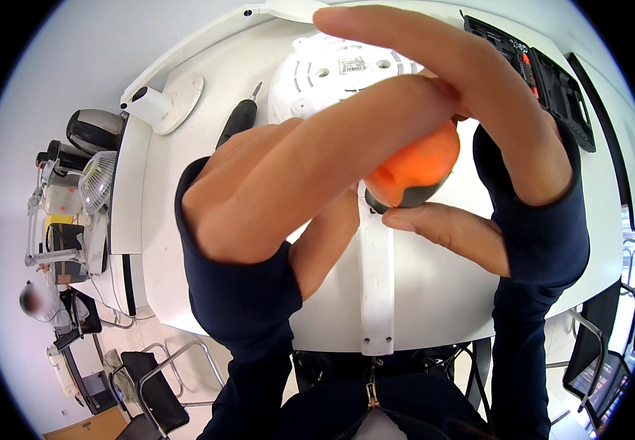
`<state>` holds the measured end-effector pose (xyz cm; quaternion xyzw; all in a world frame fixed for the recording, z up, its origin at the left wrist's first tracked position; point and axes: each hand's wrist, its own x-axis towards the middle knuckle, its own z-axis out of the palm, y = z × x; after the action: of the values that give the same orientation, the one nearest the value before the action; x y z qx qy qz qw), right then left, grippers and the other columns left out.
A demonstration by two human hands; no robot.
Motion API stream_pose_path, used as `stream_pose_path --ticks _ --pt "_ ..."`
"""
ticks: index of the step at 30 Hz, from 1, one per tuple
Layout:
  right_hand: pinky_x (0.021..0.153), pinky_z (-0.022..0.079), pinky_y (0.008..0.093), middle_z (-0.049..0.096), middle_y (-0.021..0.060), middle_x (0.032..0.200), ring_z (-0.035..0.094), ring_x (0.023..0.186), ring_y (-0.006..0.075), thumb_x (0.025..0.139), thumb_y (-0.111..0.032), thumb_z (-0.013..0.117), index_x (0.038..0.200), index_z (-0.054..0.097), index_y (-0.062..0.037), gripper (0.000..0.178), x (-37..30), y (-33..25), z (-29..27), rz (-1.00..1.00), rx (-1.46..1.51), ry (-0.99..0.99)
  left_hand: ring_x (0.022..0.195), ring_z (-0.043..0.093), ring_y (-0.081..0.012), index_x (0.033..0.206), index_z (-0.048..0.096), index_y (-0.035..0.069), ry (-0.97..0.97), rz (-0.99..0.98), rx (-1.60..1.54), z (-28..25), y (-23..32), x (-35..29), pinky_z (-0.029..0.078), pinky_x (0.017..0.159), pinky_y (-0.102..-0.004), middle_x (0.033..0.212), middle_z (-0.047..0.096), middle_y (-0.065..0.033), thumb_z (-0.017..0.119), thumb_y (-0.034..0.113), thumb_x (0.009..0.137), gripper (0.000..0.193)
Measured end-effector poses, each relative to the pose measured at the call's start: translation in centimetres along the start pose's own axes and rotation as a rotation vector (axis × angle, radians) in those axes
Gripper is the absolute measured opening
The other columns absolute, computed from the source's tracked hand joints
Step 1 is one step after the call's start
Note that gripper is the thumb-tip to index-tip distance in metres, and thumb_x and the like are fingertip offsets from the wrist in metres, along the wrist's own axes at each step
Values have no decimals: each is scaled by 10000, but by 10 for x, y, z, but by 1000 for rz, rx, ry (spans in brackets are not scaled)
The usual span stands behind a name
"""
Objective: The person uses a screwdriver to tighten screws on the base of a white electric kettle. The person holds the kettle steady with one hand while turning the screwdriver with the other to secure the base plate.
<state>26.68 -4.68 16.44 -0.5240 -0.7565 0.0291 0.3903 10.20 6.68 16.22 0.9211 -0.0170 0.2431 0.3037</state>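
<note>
Clasping orange-black handle (429,163), two-handed grip (288,176) (524,136) curled.

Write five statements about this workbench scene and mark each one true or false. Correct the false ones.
1. Left hand and right hand are both at the orange-and-black object. True.
2. The black tool case is closed. False: it lies open.
3. A dark-handled tool lies left of the slotted white housing. True.
4. Both sleeves are bright yellow. False: they are dark blue.
5. The round white base is on the table's right side. False: the left.
</note>
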Motion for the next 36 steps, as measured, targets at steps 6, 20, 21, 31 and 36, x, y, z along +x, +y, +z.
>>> stream_pose_path --ticks 6,20,21,31,36 --pt "839 455 337 488 130 1225 580 969 264 612 -36 712 1271 397 -40 731 -1 2 4 -16 3 24 953 573 -219 1234 434 -12 56 179 55 2 -4 1 410 868 -300 1075 574 -142 541 200 830 468" --pt "831 457 335 510 125 1172 586 947 256 604 -34 720 1264 407 -43 731 4 3 5 -24 1 50 996 562 -240 1217 425 -41 159 -32 115 -1 1 -23 399 903 -336 1137 545 -189 533 180 827 461" --pt "831 457 335 511 125 1168 586 946 256 603 -34 721 1263 408 -43 731 3 3 6 -24 2 50 984 569 -241 1213 428 -41 160 -59 130 -3 1 -22 408 893 -333 1133 548 -190 527 178 827 455" --pt "825 458 333 527 121 1130 590 931 250 597 -33 726 1258 415 -45 731 1 3 5 -14 -4 40 890 609 -247 1158 490 -42 57 195 210 -7 2 -4 452 811 -294 1084 577 -192 561 155 769 442" --pt "822 459 333 534 119 1111 592 923 247 594 -32 729 1255 419 -46 731 4 4 8 -26 7 47 900 601 -248 1149 497 -46 33 134 201 -9 6 -6 439 824 -293 1060 589 -180 607 152 723 483"
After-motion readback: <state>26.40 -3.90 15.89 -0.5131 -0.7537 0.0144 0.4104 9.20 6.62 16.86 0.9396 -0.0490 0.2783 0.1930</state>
